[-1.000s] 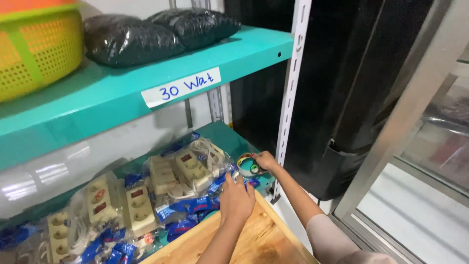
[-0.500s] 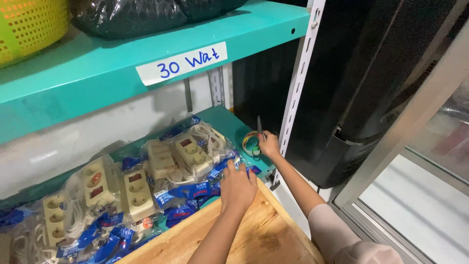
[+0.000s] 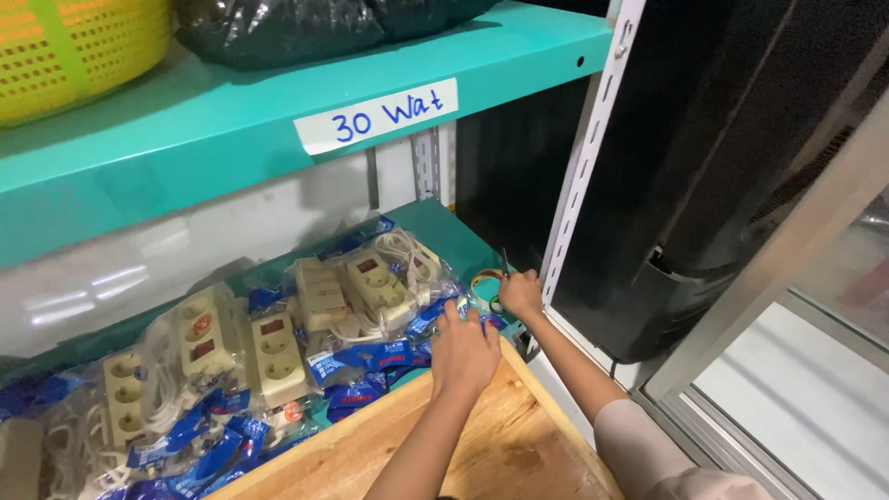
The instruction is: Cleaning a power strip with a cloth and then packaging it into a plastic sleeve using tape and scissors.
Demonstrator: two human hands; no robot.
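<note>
My left hand [image 3: 463, 352] reaches over a wooden board [image 3: 482, 444], its fingers curled onto the blue header of a bagged power strip packet [image 3: 394, 356]. My right hand [image 3: 520, 294] is at the lower teal shelf's [image 3: 444, 231] right end, beside the white slotted upright [image 3: 583, 167]. It grips what looks like small scissors [image 3: 491, 281] with coloured handles, the thin metal tip pointing up. Several clear bags with cream power strips [image 3: 370, 282] and coiled white cords lie along that shelf.
An upper teal shelf [image 3: 231, 130] with a handwritten white label carries a yellow-green plastic basket [image 3: 74, 56] and a black bag [image 3: 306, 28]. A tall black appliance [image 3: 722, 176] stands right of the upright, with a metal-framed glass panel [image 3: 815, 370] beyond it.
My right hand has shifted slightly right toward the upright, and the scissors' tip now points up. My left hand stays on the blue packet. My view has tilted down a little.
</note>
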